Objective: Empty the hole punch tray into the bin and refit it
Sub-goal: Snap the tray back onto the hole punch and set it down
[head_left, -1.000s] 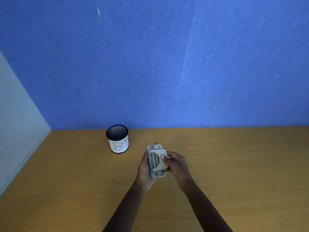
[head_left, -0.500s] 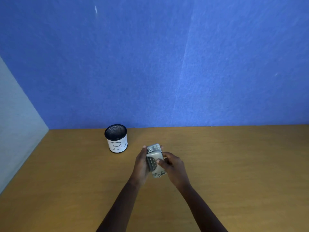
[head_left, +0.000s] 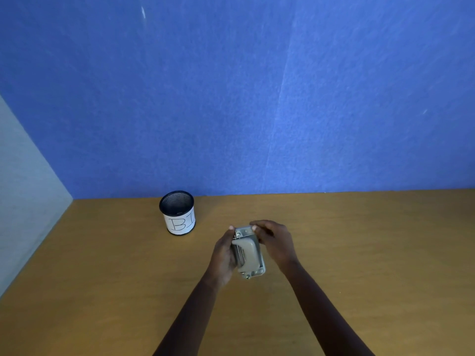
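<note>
A grey hole punch (head_left: 248, 254) is held between both hands just above the wooden desk (head_left: 359, 253), its lever side facing up and its long axis pointing away from me. My left hand (head_left: 223, 258) wraps its left side from below. My right hand (head_left: 276, 242) grips its far right end with the fingertips on the top corner. Whether the tray is on the underside is hidden. The bin (head_left: 177, 213), a black mesh cup with a white label reading "BI", stands upright to the far left of the hands, apart from them.
A blue felt partition (head_left: 257, 98) rises along the desk's back edge. A pale grey side panel (head_left: 23, 188) closes off the left.
The hole punch has been turned in my hands from its ribbed underside facing up to its lever side up. My right hand shifted from the middle to the far end.
</note>
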